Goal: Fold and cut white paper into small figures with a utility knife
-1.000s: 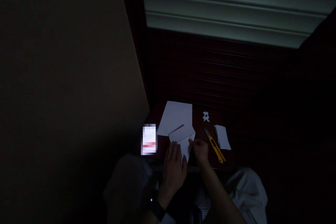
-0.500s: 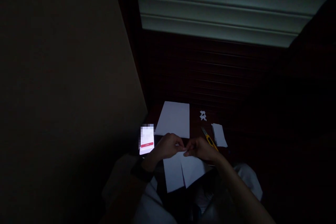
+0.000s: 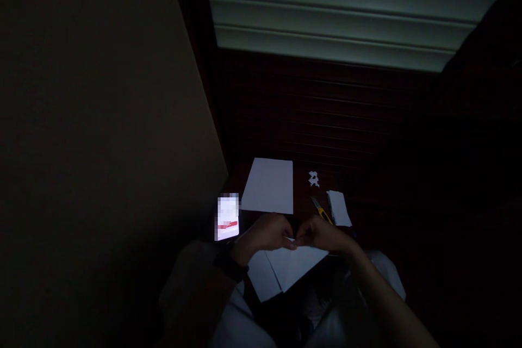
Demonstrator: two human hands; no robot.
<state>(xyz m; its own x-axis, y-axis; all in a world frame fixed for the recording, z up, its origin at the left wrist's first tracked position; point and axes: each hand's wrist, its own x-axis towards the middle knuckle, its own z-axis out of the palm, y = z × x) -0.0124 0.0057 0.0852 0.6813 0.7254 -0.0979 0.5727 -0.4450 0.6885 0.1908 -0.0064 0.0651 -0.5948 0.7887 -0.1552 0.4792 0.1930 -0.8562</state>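
Two white paper pieces lie in front of me, overlapping. My left hand (image 3: 274, 232) pinches the top edge of the right-hand sheet of paper (image 3: 293, 266), close to its upper corner. Fingertips of my right hand (image 3: 320, 234) are closed on the same edge, almost touching the left ones. The other paper piece (image 3: 263, 277) sits to the left, partly covered by the held sheet. A dark band circles my left wrist. Just beyond my right hand lies a yellow utility knife (image 3: 323, 213) with its blade showing; the hand hides its lower end.
A large white sheet (image 3: 269, 185) lies at the back of the dark table. Small paper scraps (image 3: 314, 179) and a stack of cut paper (image 3: 339, 208) are to the right. A lit phone (image 3: 228, 223) stands at the left. A wall (image 3: 122, 92) closes off the left side.
Both hands have shifted slightly right and nearer to me. The right-hand sheet has turned and now overlaps the left piece, closing the gap between them.
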